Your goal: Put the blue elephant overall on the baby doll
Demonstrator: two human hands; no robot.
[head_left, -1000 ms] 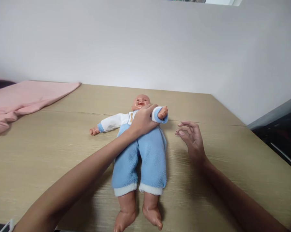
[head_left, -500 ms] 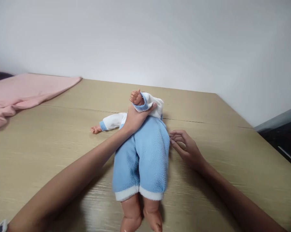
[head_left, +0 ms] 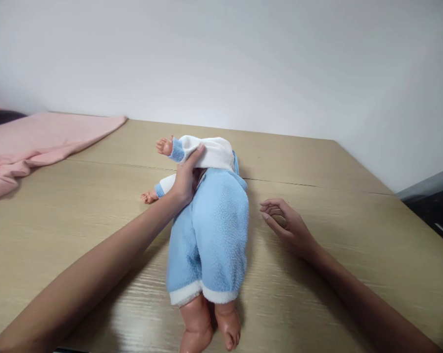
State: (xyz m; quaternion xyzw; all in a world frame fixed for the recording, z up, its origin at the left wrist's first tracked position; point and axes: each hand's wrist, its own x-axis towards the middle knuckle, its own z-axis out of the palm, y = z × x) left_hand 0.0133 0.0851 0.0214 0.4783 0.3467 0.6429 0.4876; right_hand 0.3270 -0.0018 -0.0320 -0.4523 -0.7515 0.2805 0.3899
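Pale wall (head_left: 221,59) behind, wood-look bench (head_left: 298,157) in front with a seam running across it; pink cloth (head_left: 48,135) rumpled at far left, well apart from the hands, dark object (head_left: 436,213) off the right edge, too cropped to name. Doll (head_left: 216,225) at bench centre, feet toward the wearer, body tipped over toward the left side, not flat on its back. Left hand (head_left: 187,177) clamped on the doll's upper front, thumb up against the white sleeve (head_left: 217,151), other fingers mostly hidden beneath it; this grip probably holds the body on its tilt, as a soft-clothed doll would likely flop back otherwise. Upper arm crosses the chest with that tilt, lower doll hand (head_left: 148,197) rests out at left, likely just pinned by the body's lean. Head not visible, seemingly blocked by the raised shoulder. Bare legs (head_left: 195,326) stick out below the white cuffs, feet partly cropped. Right hand (head_left: 287,223) just beside the doll, not touching, fingers loosely curled, thumb apart from them, nothing held; standing off there probably leaves room for the body to lean.
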